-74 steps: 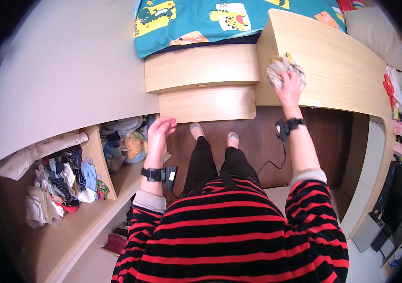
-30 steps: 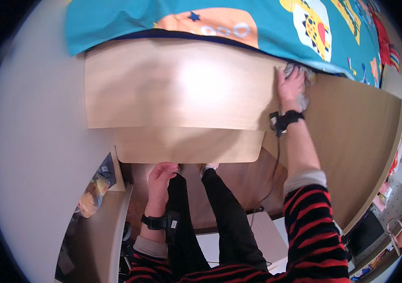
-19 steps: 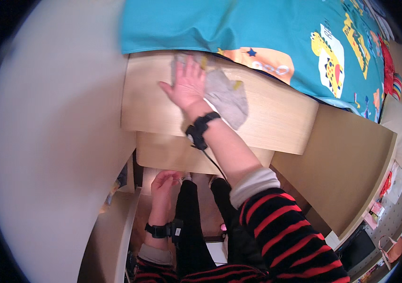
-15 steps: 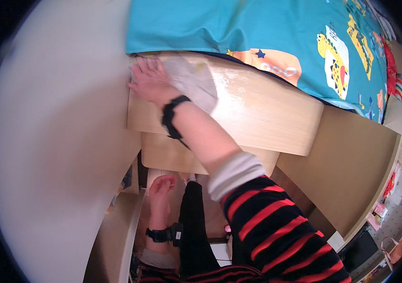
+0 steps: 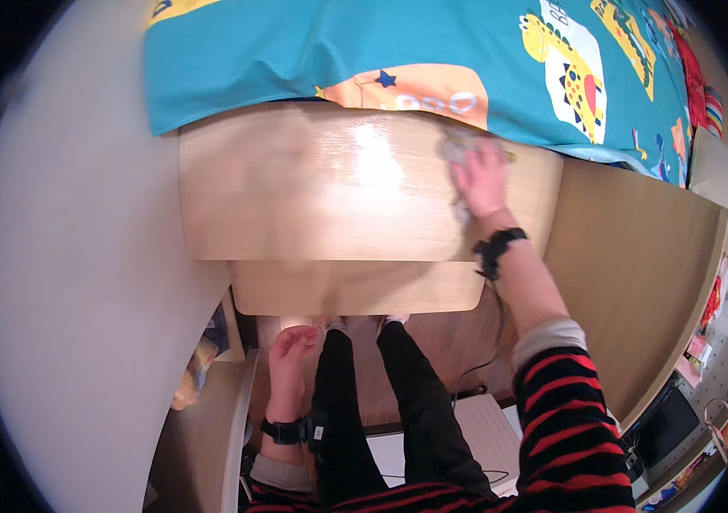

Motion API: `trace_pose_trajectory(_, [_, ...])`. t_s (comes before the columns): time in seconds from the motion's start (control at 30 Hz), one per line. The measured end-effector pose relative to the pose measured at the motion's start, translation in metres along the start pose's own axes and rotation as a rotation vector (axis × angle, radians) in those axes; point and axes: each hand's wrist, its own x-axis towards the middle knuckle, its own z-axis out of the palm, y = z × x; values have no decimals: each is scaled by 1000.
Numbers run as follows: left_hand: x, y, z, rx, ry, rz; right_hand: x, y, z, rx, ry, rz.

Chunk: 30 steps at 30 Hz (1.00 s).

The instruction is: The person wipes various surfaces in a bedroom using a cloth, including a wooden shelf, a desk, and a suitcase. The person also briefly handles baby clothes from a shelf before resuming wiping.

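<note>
My right hand is on a light grey cloth near the right end of a pale wooden board. Motion blurs the fingers and the cloth, and the palm hides part of the cloth. A black band sits on that wrist. Lower down, my left hand hangs beside my leg, its fingers loosely curled and apart with nothing in them. A black strap with a small box is round the left wrist.
A teal cover with cartoon animals hangs over the board's far edge. A white surface rises on the left, a wooden panel on the right. A second, lower board lies nearer me. A cable hangs at the right.
My right hand has swept the cloth from the board's far left corner to its right part. My left hand stays low with its fingers loosely curled. The view has shifted.
</note>
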Motion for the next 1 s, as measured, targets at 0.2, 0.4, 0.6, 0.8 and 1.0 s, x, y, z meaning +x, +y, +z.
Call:
trace_pose_trajectory(0.2, [3,-19,13,-52,-22,-87,-110,111,-36,-169,-17,413])
trace_pose_trajectory(0.4, [-2,-9,6,-99,-14,-85,-114,-75,-8,-90,-35,718])
trace_pose_trajectory(0.6, [0,5,-18,-142,42,-34,28,-275,16,187,-190,320])
trace_pose_trajectory(0.8, [2,3,-57,-189,101,20,175,-336,60,332,-114,-63])
trace_pose_trajectory(1.0, [0,-20,-73,-180,128,-16,180,-370,62,339,-196,-187])
